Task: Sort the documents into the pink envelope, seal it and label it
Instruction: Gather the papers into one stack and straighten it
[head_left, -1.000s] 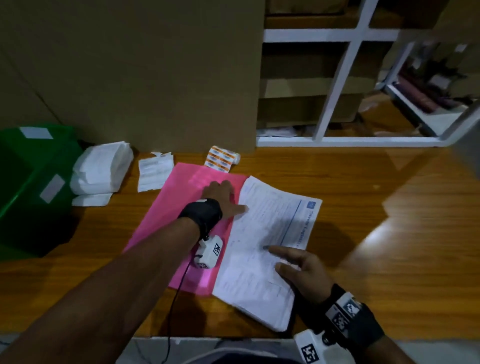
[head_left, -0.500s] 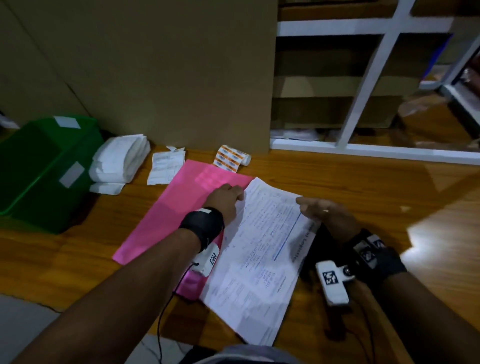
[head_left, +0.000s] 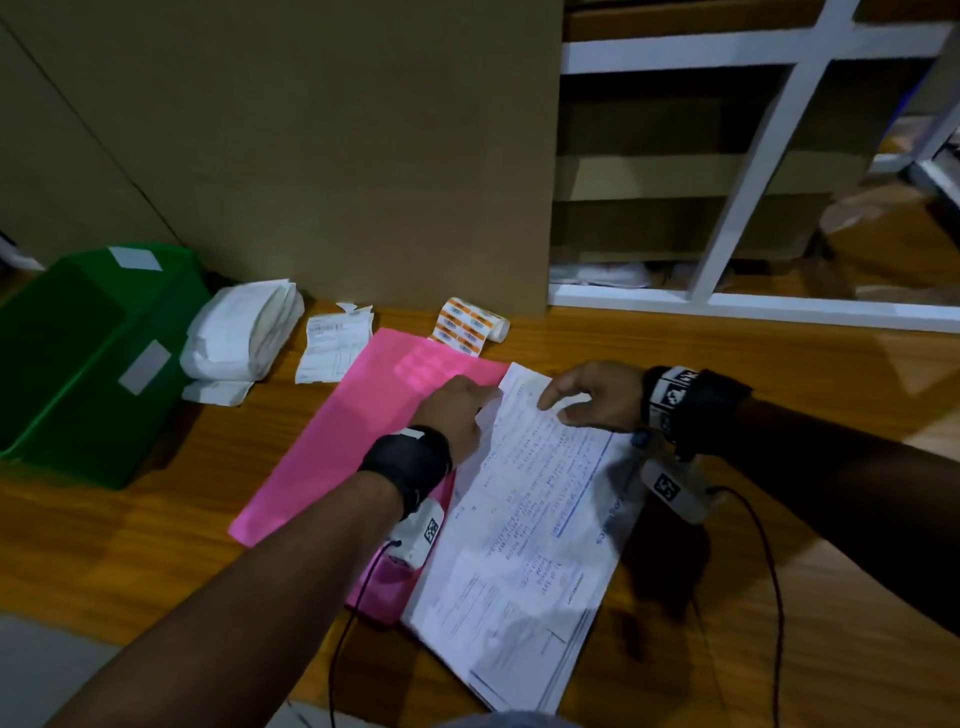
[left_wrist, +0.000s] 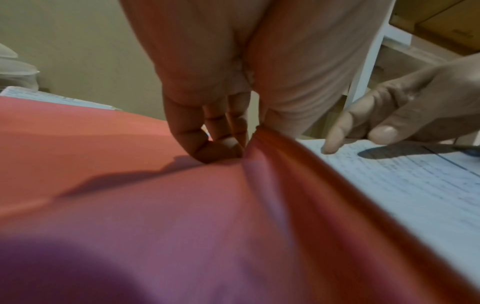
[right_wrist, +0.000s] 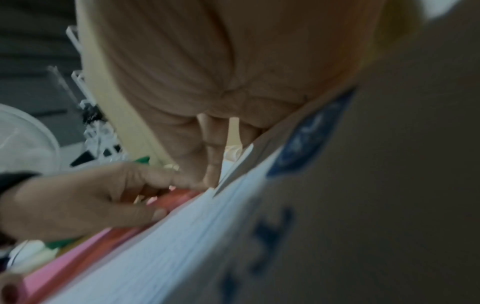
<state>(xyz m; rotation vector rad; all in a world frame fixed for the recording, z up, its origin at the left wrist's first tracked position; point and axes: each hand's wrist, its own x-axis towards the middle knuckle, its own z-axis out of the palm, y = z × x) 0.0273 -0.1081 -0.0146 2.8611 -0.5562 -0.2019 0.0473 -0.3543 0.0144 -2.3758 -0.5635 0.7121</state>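
While the smooth pink envelope (head_left: 363, 431) lies on the glossy wooden bench (head_left: 156, 545), the left hand (head_left: 457, 415) narrows its grip to a pinch on the envelope's raised, rippled edge. Beside it sits the thick rectangular stack of printed documents (head_left: 530, 545); the right hand (head_left: 597, 400) touches its far corner with bent fingertips, and whether that grip holds paper I cannot tell.

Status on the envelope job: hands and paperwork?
Left hand pinches raised edge of pink envelope. Right hand: index fingertip on far corner of documents. Documents not yet inside, lying partly over envelope.
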